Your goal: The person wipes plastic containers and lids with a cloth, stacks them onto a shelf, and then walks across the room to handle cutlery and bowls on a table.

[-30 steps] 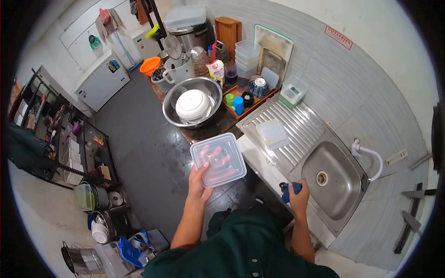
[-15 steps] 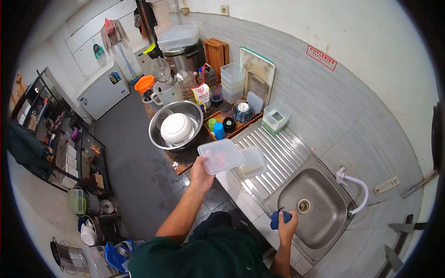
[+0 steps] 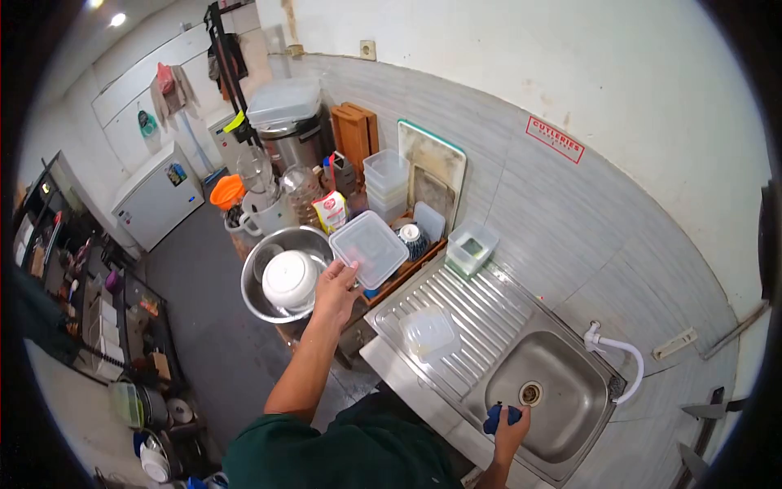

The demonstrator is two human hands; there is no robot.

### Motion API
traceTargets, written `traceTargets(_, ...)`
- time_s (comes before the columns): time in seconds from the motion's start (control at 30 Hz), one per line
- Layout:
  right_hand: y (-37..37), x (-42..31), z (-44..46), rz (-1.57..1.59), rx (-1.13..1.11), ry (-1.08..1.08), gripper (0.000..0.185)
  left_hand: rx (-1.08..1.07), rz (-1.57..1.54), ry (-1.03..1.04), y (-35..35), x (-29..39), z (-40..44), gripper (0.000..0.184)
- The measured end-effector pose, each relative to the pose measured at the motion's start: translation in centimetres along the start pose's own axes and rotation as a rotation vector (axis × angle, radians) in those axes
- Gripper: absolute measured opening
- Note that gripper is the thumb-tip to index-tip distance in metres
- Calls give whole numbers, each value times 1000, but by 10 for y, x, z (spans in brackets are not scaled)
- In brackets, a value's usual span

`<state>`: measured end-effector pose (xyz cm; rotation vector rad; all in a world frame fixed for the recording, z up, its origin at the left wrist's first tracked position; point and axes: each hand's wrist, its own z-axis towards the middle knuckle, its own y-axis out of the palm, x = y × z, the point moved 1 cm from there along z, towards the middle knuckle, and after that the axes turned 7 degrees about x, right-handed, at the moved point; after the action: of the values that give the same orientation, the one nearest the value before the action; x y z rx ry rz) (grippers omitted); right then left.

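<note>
My left hand [image 3: 336, 292] grips a translucent square plastic lid [image 3: 371, 247] by its near edge. The lid is raised over the wooden tray [image 3: 389, 287] of cups and bowls, partly covering them. Close to the front rim of the sink [image 3: 562, 407], my right hand [image 3: 511, 432] is closed around a bunched dark blue scrubber or cloth [image 3: 498, 418]; which of these I cannot tell. Another translucent plastic lid or shallow container [image 3: 430, 332] lies on the ribbed drainboard [image 3: 481, 301], between my two hands.
Clear plastic containers [image 3: 471, 248] stand at the drainboard's back edge. A steel basin [image 3: 254, 297] holding a white bowl [image 3: 291, 279] is left of my left hand. A white tap [image 3: 599, 336] curves over the sink's right side. Knives [image 3: 705, 410] hang on the right wall.
My left hand has carried the lid up and away, from beside the drainboard to over the wooden tray. My right hand still holds the dark blue item by the sink. The camera view has shifted.
</note>
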<state>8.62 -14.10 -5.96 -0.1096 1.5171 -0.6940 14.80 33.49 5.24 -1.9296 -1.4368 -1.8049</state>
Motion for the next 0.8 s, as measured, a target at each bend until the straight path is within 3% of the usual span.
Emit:
traceTargets(0.2, 49, -33, -11, -19, 120, 26, 27, -74, -96, 126, 9, 25, 111, 35)
traceTargets(0.4, 80, -72, -32, -93, 106, 6, 25, 54, -19, 93, 33, 31, 251, 34)
traceTargets(0.53, 95, -85, -47, -136, 121, 20, 25, -34, -29, 56, 39, 12, 359, 30)
traceTargets(0.63, 106, -104, -56, -142, 102, 75, 26, -79, -133, -32, 51, 2, 400, 22)
traceTargets(0.7, 112, -111, -60, -151, 83, 113, 26, 13, -197, -61, 56, -7, 420, 18)
traceTargets(0.8, 123, -110, -63, -200, 73, 109, 29, 29, -114, -57, 51, -21, 447, 19)
